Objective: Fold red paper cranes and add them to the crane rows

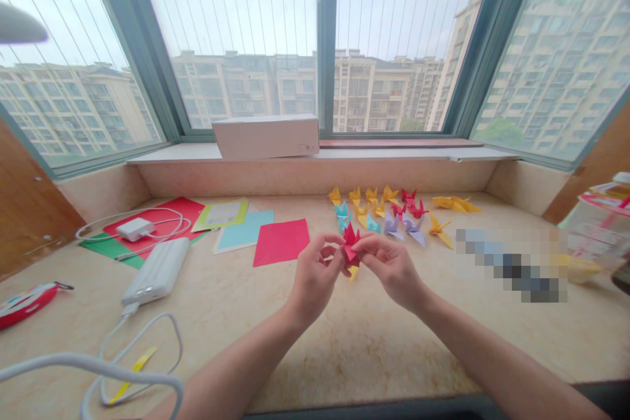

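Between my two hands, above the stone counter, is a small folded red paper crane (350, 246) with pointed tips sticking up. My left hand (319, 269) pinches its left side between thumb and fingers. From the right, my right hand (388, 266) grips its other side, fingers closed. Just beyond the hands stand several finished paper cranes in rows: yellow cranes (372, 195), red cranes (409, 205), purple cranes (412, 228) and light blue cranes (342, 212). A bit of yellow paper (353, 273) shows below the red crane. Left of my left hand lies a red paper square (281, 241).
At left lie coloured sheets, with a light blue sheet (251, 230) among them, a white charger (135, 230), a white power bank (156, 269) and looping white cable (88, 361). A white box (266, 136) sits on the sill. A clear plastic container (598, 223) stands far right.
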Action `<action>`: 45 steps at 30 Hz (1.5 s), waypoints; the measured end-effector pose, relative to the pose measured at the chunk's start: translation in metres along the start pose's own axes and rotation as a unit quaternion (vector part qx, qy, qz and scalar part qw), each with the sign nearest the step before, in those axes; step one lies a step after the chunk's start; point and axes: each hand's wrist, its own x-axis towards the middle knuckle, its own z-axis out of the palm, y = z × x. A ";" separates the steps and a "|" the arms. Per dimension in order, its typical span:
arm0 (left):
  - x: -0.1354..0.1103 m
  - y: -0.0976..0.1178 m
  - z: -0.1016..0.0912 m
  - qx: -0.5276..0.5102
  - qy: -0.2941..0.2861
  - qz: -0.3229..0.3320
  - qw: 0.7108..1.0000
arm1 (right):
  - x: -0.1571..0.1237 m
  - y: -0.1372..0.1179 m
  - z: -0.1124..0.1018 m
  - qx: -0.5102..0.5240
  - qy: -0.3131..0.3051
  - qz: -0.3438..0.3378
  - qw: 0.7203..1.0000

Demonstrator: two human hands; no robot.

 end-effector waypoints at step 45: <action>0.005 -0.002 -0.008 0.109 -0.037 0.009 0.993 | -0.001 0.000 -0.010 -0.204 0.046 -0.096 0.973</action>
